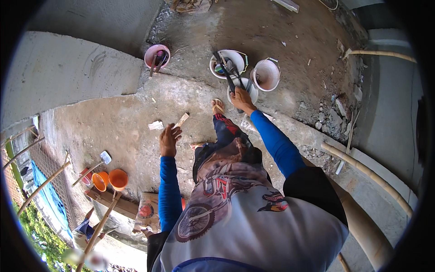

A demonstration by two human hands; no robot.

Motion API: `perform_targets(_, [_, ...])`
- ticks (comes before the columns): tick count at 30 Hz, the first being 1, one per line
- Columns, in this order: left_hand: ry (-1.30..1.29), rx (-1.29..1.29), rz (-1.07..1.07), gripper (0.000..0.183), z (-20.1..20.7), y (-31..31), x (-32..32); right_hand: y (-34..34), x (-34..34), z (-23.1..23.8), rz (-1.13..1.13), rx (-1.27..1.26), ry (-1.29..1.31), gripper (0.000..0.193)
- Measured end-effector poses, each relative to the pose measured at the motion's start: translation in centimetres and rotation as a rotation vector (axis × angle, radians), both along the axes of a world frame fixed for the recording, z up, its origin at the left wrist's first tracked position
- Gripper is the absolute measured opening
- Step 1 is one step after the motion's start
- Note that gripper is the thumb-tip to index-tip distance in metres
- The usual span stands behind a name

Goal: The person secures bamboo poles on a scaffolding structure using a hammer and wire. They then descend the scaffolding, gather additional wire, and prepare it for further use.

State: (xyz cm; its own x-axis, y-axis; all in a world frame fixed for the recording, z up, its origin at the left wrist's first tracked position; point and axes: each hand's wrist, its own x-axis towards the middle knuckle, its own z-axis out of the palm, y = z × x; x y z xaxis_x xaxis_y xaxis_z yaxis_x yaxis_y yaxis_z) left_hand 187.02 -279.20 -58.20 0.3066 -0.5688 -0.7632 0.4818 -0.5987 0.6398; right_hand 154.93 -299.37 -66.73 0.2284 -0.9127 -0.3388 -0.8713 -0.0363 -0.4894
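Note:
My right hand (243,100) is closed around a dark, long tool (230,82) whose two slim dark arms point away from me; its exact kind is unclear. Below the tool stands a pale bucket (253,94), partly covered by my hand. Just beyond it is a white bucket (237,57) with tools and other small things inside. Beside that, to the right, another whitish bucket (269,71) is tilted toward me. My left hand (169,139) hangs in the air with fingers apart, holding nothing. Near its fingertips a short wooden piece (182,119) shows against the ground.
A pink bucket (151,51) with handled tools stands by the concrete slab (72,72). At lower left are orange buckets (118,179), a shovel (105,157), a paper sack (147,211) and another person (84,229). Bamboo poles (369,174) and rubble (333,120) lie right.

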Motion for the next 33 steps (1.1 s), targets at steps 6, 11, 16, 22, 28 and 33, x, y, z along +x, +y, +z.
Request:
perform_targets(6, [-0.035,0.322,0.116,0.050,-2.3,9.7,-0.5,-0.1,-6.9,-2.5,-0.057,0.009,0.313,0.040])
perform_targets(11, [-0.152,0.447,0.072,0.050,-1.2,12.0,0.7,3.3,-5.9,-8.1,-0.029,0.337,0.329,0.053])
perform_targets(16, [-0.238,0.466,0.063,0.048,-0.8,12.5,2.8,5.7,0.4,-9.6,-0.003,0.379,0.016,0.044])
perform_targets(22, [-0.241,0.487,-0.001,0.051,-1.9,11.0,7.2,3.8,5.1,-8.4,-0.063,0.283,-0.163,0.041])
perform_targets(28, [-0.208,0.483,-0.164,0.048,-7.7,4.1,14.9,-2.6,4.0,-7.8,-0.169,0.218,-0.053,0.038])
perform_targets(33, [-0.389,0.275,-0.418,0.038,-12.9,-12.6,25.8,-5.4,2.0,-8.3,-0.618,0.489,-0.318,0.029])
